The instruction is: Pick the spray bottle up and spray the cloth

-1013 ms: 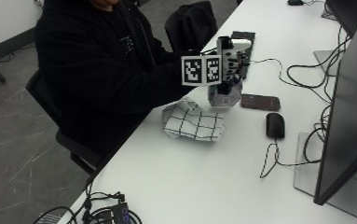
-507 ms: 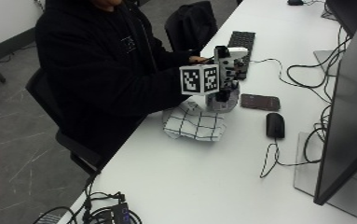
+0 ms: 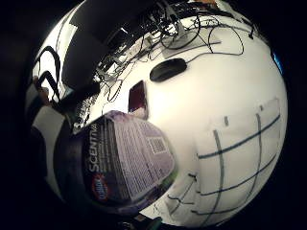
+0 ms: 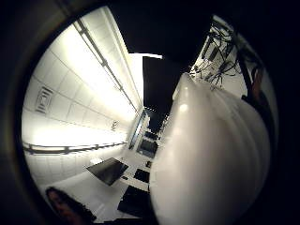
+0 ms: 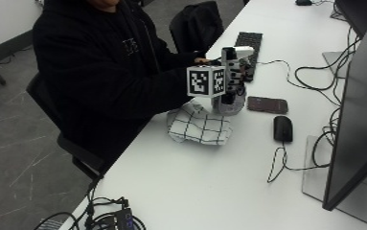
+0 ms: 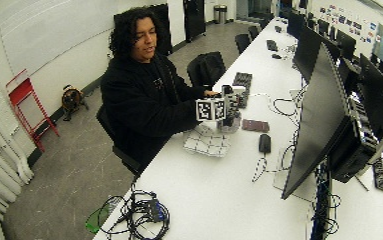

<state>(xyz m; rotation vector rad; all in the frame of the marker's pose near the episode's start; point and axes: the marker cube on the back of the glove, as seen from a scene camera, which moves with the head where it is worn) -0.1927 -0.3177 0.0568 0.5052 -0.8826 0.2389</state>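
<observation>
In the outside view a spray bottle (image 5: pixel 229 98) with a white trigger head (image 5: pixel 237 51) stands upright at the table's near edge, just behind the cloth. My gloved right hand (image 5: pixel 236 76) grips it around the neck, below the head. The bottle's purple label (image 3: pixel 127 163) fills much of the little finger side palm view, and its white head (image 4: pixel 211 159) fills the thumb side view. The white cloth (image 5: pixel 200 126) with dark grid lines lies crumpled in front of the bottle (image 3: pixel 235 163). Whether the bottle's base touches the table is unclear. The bare left hand (image 5: pixel 200 60) sits behind the bottle.
A dark phone (image 5: pixel 267 104) lies right of the bottle and a black mouse (image 5: pixel 283 128) just beyond it. A keyboard (image 5: pixel 246 45) sits farther back. A large monitor (image 5: pixel 361 96) and loose cables (image 5: pixel 279 163) take up the right side. A cable bundle (image 5: pixel 109 220) lies at the near corner.
My right hand has come down a little along the bottle and toward the person over the last second. The bottle, cloth, phone and mouse stay where they were.
</observation>
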